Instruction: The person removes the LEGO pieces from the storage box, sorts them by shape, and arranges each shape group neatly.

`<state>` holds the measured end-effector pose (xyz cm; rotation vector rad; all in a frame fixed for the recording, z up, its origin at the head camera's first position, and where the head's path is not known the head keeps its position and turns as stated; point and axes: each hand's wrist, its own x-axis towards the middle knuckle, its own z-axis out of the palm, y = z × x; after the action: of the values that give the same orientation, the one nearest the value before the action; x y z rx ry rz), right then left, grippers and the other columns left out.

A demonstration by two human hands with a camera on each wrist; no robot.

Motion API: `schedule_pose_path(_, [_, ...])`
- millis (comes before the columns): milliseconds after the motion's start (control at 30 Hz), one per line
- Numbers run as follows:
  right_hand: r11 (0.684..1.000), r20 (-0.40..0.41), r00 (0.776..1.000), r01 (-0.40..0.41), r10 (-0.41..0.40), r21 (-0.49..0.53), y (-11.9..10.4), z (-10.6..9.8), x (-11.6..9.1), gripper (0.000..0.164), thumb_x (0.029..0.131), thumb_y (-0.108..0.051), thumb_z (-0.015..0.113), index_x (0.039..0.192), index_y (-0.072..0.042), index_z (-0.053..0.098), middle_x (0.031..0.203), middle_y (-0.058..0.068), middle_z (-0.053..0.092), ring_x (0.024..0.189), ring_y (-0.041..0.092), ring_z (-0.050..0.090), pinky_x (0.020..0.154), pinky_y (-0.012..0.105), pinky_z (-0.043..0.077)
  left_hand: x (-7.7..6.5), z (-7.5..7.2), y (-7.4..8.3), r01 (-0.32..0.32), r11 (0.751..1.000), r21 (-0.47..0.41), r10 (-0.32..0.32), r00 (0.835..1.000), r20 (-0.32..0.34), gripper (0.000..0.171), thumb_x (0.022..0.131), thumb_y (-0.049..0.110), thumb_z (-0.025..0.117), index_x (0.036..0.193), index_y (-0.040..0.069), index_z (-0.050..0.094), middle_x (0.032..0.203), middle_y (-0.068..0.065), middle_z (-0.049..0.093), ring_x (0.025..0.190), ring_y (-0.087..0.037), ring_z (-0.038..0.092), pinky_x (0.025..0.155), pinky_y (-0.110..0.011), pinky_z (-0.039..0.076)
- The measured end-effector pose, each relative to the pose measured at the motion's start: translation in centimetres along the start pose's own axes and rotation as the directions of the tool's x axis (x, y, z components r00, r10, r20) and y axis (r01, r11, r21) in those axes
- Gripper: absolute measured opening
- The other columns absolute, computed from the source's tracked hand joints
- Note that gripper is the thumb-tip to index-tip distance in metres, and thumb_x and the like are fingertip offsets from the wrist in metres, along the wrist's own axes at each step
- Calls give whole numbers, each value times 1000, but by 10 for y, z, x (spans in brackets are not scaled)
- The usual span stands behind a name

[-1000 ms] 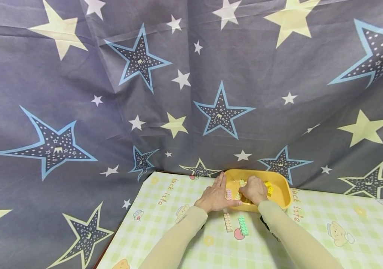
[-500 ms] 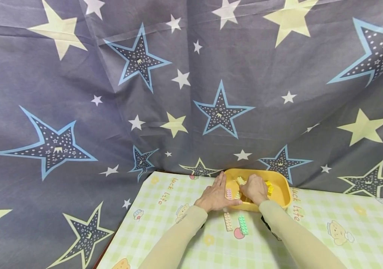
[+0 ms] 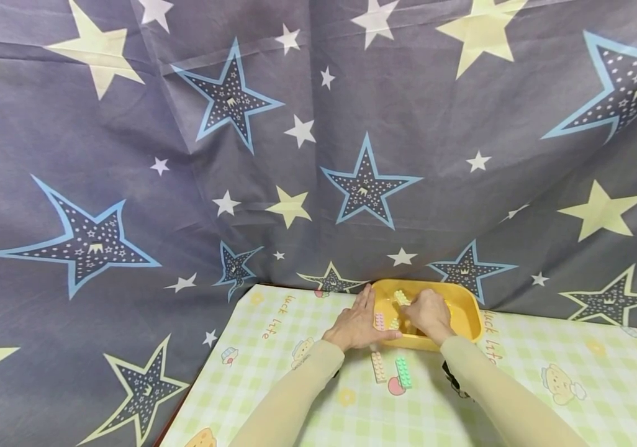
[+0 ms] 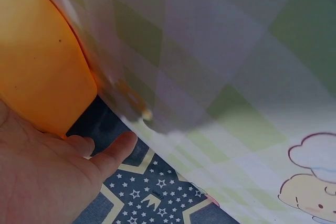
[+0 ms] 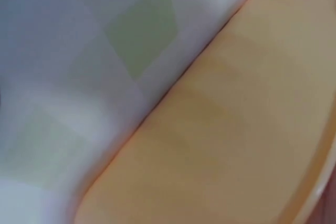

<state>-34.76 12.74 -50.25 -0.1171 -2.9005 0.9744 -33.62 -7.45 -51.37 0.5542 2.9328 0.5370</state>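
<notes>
My left hand rests at the left end of the yellow tray, fingers straight and thumb along the near rim. In the left wrist view, its fingers lie beside the tray's orange wall. My right hand reaches into the tray with fingers bent down; I cannot tell whether they hold a brick. Beside them lies a pale yellow toy brick. A smaller pale yellow brick and a pink brick sit near my left hand. The right wrist view mostly shows the tray's outer wall.
In front of the tray, a beige brick and a mint green brick lie on the checked tablecloth. A dark star-patterned curtain hangs close behind the tray.
My right hand has shifted slightly right inside the tray and now covers most of the bright yellow bricks. More of the pale yellow brick beside its fingers shows. My left hand stays in place.
</notes>
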Motion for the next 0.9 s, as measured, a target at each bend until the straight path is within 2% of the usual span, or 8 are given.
schedule_pose_path(133, [999, 10, 1000, -8, 7, 37, -1, -3, -5, 45, 91, -28, 85, 55, -14, 61, 50, -2, 55, 49, 13, 48, 47, 27, 35, 0, 0, 0, 3, 1000, 3, -3, 1000, 1, 130, 91, 82, 67, 176, 5, 6, 187, -11, 3, 174, -28, 15, 129, -63, 40])
schedule_pose_path(333, [998, 8, 1000, -6, 5, 56, -3, -7, -11, 32, 91, -28, 85, 69, -7, 76, 61, 3, 69, 57, 17, 57, 52, 28, 41, 0, 1, 0, 6, 1000, -6, -6, 1000, 9, 130, 90, 83, 67, 176, 6, 6, 187, -10, 3, 174, -28, 15, 130, -63, 39])
schedule_pose_path(467, [998, 1, 1000, 3, -3, 61, -5, -10, -16, 28, 91, -28, 86, 78, -4, 80, 68, 5, 73, 62, 19, 61, 55, 29, 44, 2, 2, -1, 15, 1000, -10, -15, 1000, 13, 129, 90, 82, 68, 177, 7, 6, 188, -9, 2, 174, -28, 14, 131, -63, 37])
schedule_pose_path(900, [997, -28, 999, 43, -41, 70, -9, -24, -37, 26, 89, -28, 88, 80, -5, 80, 76, 8, 78, 67, 20, 65, 60, 31, 48, 1, 2, -1, 14, 998, -57, -14, 1000, 7, 130, 90, 82, 69, 177, 8, 6, 188, -8, 2, 174, -28, 12, 132, -65, 34])
